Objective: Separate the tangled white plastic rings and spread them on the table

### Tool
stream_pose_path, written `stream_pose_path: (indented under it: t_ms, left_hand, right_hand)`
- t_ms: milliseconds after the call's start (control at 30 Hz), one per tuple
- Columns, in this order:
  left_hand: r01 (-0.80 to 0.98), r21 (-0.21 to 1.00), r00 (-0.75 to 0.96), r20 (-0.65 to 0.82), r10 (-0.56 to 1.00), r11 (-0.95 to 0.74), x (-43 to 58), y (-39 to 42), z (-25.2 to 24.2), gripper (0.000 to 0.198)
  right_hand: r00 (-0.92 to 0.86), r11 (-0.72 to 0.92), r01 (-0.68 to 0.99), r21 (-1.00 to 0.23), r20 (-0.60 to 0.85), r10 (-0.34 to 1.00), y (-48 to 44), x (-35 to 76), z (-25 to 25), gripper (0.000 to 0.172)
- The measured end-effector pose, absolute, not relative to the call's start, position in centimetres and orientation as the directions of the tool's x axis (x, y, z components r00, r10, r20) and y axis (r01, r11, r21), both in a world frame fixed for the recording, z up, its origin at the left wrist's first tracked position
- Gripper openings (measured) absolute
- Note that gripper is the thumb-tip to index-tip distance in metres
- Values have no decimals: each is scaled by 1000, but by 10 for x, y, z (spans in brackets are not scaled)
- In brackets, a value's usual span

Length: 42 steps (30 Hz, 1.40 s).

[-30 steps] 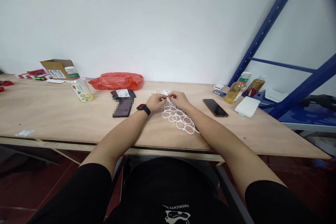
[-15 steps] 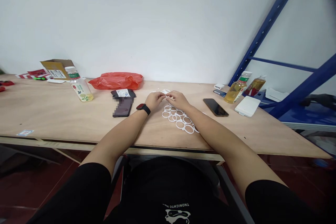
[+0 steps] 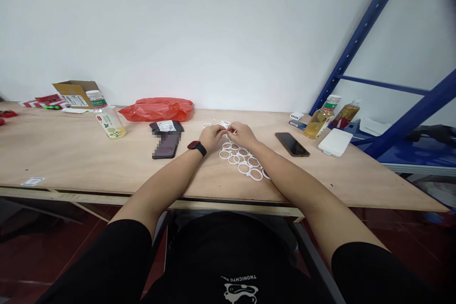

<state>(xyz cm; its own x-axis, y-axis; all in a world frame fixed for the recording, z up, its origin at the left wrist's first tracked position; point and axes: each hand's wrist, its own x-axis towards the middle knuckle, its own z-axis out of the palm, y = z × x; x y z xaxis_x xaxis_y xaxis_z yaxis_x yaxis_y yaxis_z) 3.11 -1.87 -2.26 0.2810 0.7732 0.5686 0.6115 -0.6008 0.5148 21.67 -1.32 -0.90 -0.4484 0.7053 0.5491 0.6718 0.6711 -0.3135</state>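
Several thin white rings [image 3: 250,170], joined to one another in a flat net-like piece, lie on the wooden table in front of me. My left hand [image 3: 212,137], with a black watch [image 3: 196,147] on its wrist, is closed in a pinch at the upper end of this piece. Fingertips almost touching it, my right hand [image 3: 242,135] pinches at the same spot from the other side. Both seem to grip the white ring piece, though the exact bit between the fingers is hidden. More white rings [image 3: 223,123] show just behind the hands, and my right forearm covers the near right edge.
Left of my hands lie a dark phone-like item [image 3: 166,147], a red plastic bag [image 3: 156,109], a bottle [image 3: 109,121] and a cardboard box [image 3: 76,95]. To the right are a phone [image 3: 292,144], a white case [image 3: 335,142], a tea bottle [image 3: 320,121] and a blue rack [image 3: 359,38].
Both hands stay at the same part of the ring piece, with only small finger movements. The left wrist has shifted slightly right. The view has moved a little.
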Motion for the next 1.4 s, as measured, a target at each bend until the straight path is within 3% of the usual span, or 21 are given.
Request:
stream_pose_path:
  t_ms: [167, 267, 400, 500, 867, 1100, 1400]
  left_hand:
    - [596, 589, 307, 461, 833, -546, 24, -13, -26, 36]
    - [670, 586, 230, 419, 878, -455, 14, -6, -28, 42]
    - [834, 433, 99, 490, 866, -341, 4, 3, -32, 32]
    - [918, 304, 116, 405, 907, -254, 4, 4, -36, 33]
    - [866, 209, 373, 336, 865, -455, 14, 0, -36, 31]
    - [827, 267, 382, 380, 842, -496, 15, -3, -32, 25]
    - [554, 513, 331, 587, 739, -656, 31, -17, -24, 21]
  right_hand:
    - [-497, 676, 675, -297, 494, 714, -7, 220, -15, 38]
    - [-624, 719, 645, -260, 364, 691, -4, 220, -18, 36]
    - [-670, 719, 659, -221, 262, 694, -2, 219, -21, 33]
    - [-653, 707, 678, -202, 277, 705, -2, 219, -21, 32]
    - [-614, 675, 713, -186, 297, 731, -5, 221, -19, 31]
    - [-580, 660, 727, -191, 345, 738, -7, 220, -18, 31]
    - [-505, 672, 709, -215, 512, 696, -14, 217, -11, 22]
